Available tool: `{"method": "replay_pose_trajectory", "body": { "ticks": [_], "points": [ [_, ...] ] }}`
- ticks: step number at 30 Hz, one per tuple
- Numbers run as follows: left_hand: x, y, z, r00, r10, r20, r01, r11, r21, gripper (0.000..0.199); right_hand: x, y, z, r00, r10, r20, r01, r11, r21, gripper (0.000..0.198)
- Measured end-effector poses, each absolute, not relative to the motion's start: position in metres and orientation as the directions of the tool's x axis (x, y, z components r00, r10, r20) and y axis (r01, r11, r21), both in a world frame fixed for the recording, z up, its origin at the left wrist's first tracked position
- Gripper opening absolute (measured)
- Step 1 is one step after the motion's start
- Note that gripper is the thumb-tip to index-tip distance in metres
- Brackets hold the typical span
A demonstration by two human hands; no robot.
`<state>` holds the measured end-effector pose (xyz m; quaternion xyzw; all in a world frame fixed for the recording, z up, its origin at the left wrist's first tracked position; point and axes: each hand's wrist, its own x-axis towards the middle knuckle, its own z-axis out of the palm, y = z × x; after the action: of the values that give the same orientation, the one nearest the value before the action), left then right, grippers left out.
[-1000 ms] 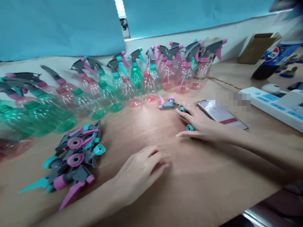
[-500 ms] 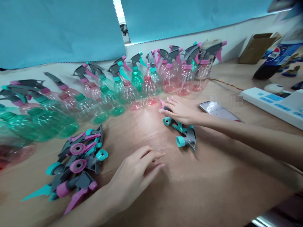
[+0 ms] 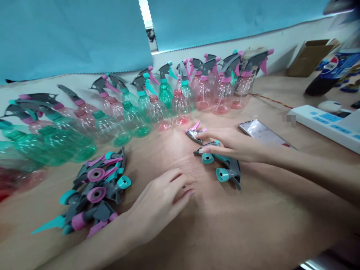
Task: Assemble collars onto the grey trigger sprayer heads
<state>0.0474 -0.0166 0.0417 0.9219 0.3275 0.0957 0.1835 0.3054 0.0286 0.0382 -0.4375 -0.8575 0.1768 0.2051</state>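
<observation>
My left hand (image 3: 160,202) rests on the table, fingers loosely curled, thumb apart from them, nothing held. At the right, my right hand (image 3: 233,144) lies over a small group of trigger spray heads. Its thumb is across the grey body of a teal-collared spray head (image 3: 207,158), with the fingers on the far side, partly hiding it. Close to those fingertips lies a grey and pink spray head (image 3: 194,134). Another teal-collared spray head (image 3: 229,174) lies nearer me. Left of my left hand is a pile of grey, pink and teal spray heads (image 3: 97,195).
Along the wall stand pink and green bottles, some open like this pink bottle (image 3: 180,108), others with sprayers fitted. A phone (image 3: 261,133), a white power strip (image 3: 327,123), a cola bottle (image 3: 326,75) and a cardboard box (image 3: 306,60) are at the right.
My right hand has drawn back slightly toward me and right, and the teal-collared spray heads shifted with it. The pink spray head now shows more fully. My left hand stays nearly still.
</observation>
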Motion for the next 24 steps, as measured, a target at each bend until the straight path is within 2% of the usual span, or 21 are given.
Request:
{"method": "replay_pose_trajectory", "body": {
  "ticks": [3,7,9,12,16,19,24],
  "points": [
    [0.043,-0.013,0.045,0.766,0.641,0.044,0.585,-0.725,0.363,0.021,0.32,0.01,0.042,-0.532,0.826,0.188,0.705,0.554,-0.443,0.068],
    [0.048,0.014,0.06,0.765,0.641,0.056,0.621,-0.758,0.2,0.024,0.332,-0.021,0.029,-0.607,0.776,0.175,0.714,0.628,-0.31,0.087],
    [0.061,0.038,0.064,0.776,0.619,0.117,0.606,-0.785,0.129,0.029,0.331,-0.035,0.017,-0.603,0.769,0.211,0.732,0.639,-0.237,0.08],
    [0.089,0.077,0.056,0.786,0.593,0.174,0.589,-0.804,0.082,0.037,0.322,-0.049,0.002,-0.529,0.804,0.273,0.793,0.583,-0.179,0.049],
    [0.118,0.107,0.031,0.84,0.541,0.047,0.536,-0.84,0.081,0.048,0.312,-0.06,-0.002,-0.446,0.83,0.335,0.827,0.525,-0.202,0.024],
    [0.119,0.106,0.022,0.843,0.537,0.004,0.534,-0.84,0.096,0.053,0.313,-0.062,0.005,-0.392,0.844,0.366,0.85,0.484,-0.206,0.021],
    [0.096,0.079,0.031,0.815,0.58,-0.019,0.577,-0.807,0.121,0.055,0.316,-0.059,0.023,-0.362,0.807,0.467,0.836,0.503,-0.22,0.029]
  ]
}}
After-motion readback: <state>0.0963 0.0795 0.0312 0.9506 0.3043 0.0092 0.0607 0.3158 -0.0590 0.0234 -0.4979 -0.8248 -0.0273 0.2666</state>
